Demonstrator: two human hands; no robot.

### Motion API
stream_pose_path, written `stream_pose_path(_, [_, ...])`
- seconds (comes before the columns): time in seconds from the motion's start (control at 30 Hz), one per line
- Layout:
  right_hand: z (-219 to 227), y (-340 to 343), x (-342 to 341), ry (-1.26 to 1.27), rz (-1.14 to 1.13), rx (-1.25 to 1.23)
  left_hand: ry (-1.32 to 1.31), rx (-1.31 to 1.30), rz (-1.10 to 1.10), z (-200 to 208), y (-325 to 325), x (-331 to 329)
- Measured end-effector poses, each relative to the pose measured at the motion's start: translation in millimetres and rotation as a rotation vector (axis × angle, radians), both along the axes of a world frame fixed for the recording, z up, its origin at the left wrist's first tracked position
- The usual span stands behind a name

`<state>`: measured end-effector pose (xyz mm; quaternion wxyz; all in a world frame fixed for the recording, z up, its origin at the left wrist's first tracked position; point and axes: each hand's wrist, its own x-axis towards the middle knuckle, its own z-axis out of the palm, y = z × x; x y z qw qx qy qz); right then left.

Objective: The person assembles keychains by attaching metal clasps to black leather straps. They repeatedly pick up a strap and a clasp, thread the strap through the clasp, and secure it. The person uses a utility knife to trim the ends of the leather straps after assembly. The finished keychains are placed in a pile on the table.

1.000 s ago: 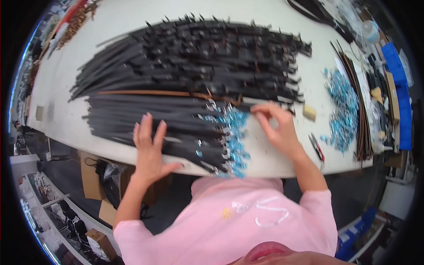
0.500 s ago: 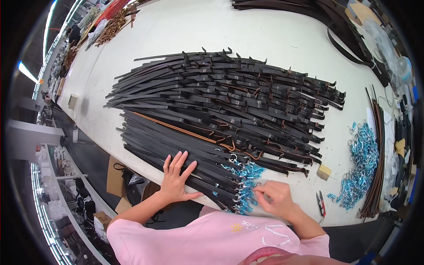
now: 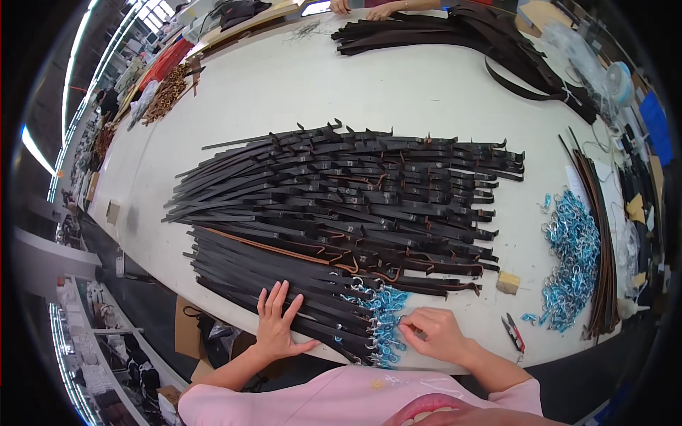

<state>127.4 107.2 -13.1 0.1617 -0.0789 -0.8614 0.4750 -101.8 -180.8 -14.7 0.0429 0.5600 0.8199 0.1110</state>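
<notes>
My left hand [image 3: 277, 323] lies with its fingers spread over a batch of flat black straps [image 3: 241, 273] at the near edge of the table. At the right ends of these straps is a cluster of metal snap hooks in blue film [image 3: 387, 319]. My right hand [image 3: 435, 334] is at the right side of that cluster, thumb and fingers pinched together. Whatever is between those fingertips is too small to make out. Beyond lies a larger spread of black straps [image 3: 334, 181] with bent tips, and some brown-edged straps [image 3: 284, 247] run along its near side.
On the right are a pile of blue-wrapped hooks [image 3: 572, 248], long brown strips [image 3: 604, 263], a yellowish block [image 3: 507, 282] and red-handled snips [image 3: 513, 334]. Wide dark strips [image 3: 426, 34] lie at the far side, near another person's hands [image 3: 383, 10]. Brass-coloured pieces [image 3: 168, 96] are heaped far left.
The view has tilted up, so the table's contents sit lower and another person's hands show at the far edge. My left hand still rests on the straps; my right stays pinched by the hooks.
</notes>
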Motion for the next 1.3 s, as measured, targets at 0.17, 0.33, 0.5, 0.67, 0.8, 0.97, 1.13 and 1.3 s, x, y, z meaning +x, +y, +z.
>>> stream_pose_path(0.17, [2,0,-1,-0.011,-0.082,0.050,-0.040,0.182,0.004,-2,-5,-3])
stream_pose_path(0.33, [26,10,-17,0.038,-0.018,0.277,-0.027,0.549,0.224,22,45,-4])
stream_pose_path(0.5, [108,111,-91,0.025,-0.082,0.746,-0.215,0.739,0.256,47,159,-14])
stream_pose_path(0.67, [170,201,-96,0.151,-0.636,0.821,-0.281,0.757,0.175,19,185,-27])
stream_pose_path(0.8, [132,134,-52,-0.173,-0.268,0.383,-0.286,0.659,0.148,4,175,-21])
stream_pose_path(0.97, [121,114,-30,-0.023,-0.172,0.525,-0.354,0.662,0.137,4,181,-23])
stream_pose_path(1.13, [198,51,-17,0.221,-0.150,0.860,-0.332,0.667,0.126,2,170,-26])
stream_pose_path(1.3, [228,-10,22,0.322,-0.097,1.013,-0.319,0.750,0.107,2,178,-27])
